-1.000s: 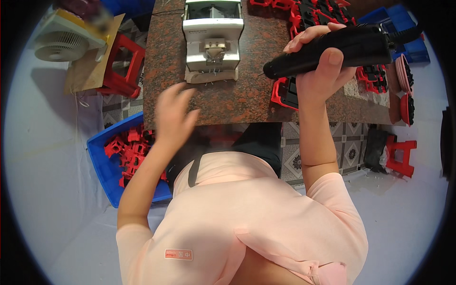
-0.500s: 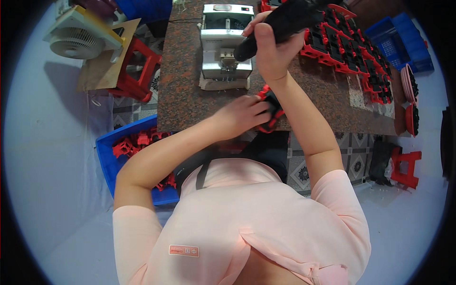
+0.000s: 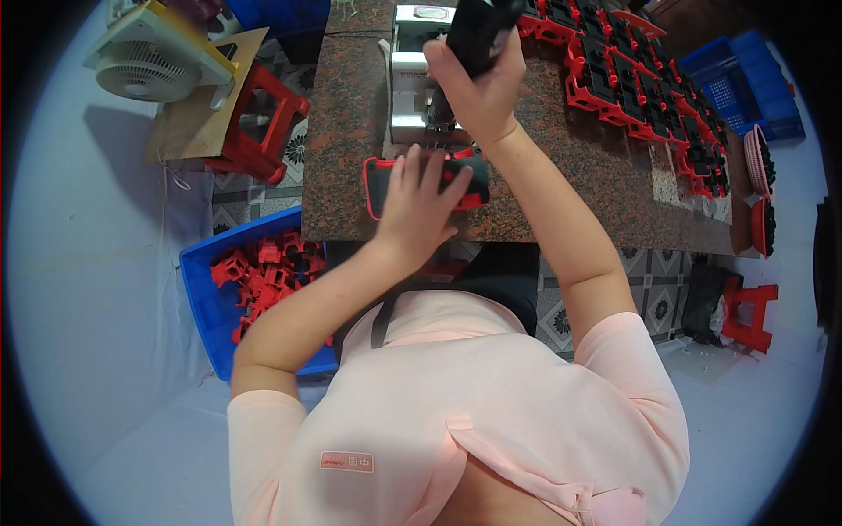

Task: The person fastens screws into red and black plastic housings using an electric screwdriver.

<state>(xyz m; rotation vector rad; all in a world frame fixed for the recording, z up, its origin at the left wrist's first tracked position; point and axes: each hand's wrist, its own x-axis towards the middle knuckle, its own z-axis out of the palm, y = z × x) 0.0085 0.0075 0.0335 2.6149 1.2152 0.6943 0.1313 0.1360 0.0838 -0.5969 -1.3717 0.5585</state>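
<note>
In my right hand point(image 3: 481, 98) is a black electric screwdriver point(image 3: 478, 39), with my fingers wrapped round its body. Its lower end points down at the front of a white-and-silver screw feeder point(image 3: 410, 96); whether the tip touches the feeder I cannot tell. Directly in front of the feeder, a red-and-black plastic part point(image 3: 377, 186) lies on the speckled stone tabletop point(image 3: 342, 131). My left hand point(image 3: 414, 202) rests over this part with its fingers spread, hiding its middle.
Rows of red-and-black plastic parts point(image 3: 618, 79) cover the table's right side. Below the table's left edge, a blue bin point(image 3: 202, 289) holds loose red pieces. A fan point(image 3: 145, 70) and red stool point(image 3: 272, 114) stand left; blue crates point(image 3: 745, 83) stand far right.
My right hand has moved left with the screwdriver, which now points downward at the feeder's front. My left hand has shifted the plastic part left and opened its fingers over it.
</note>
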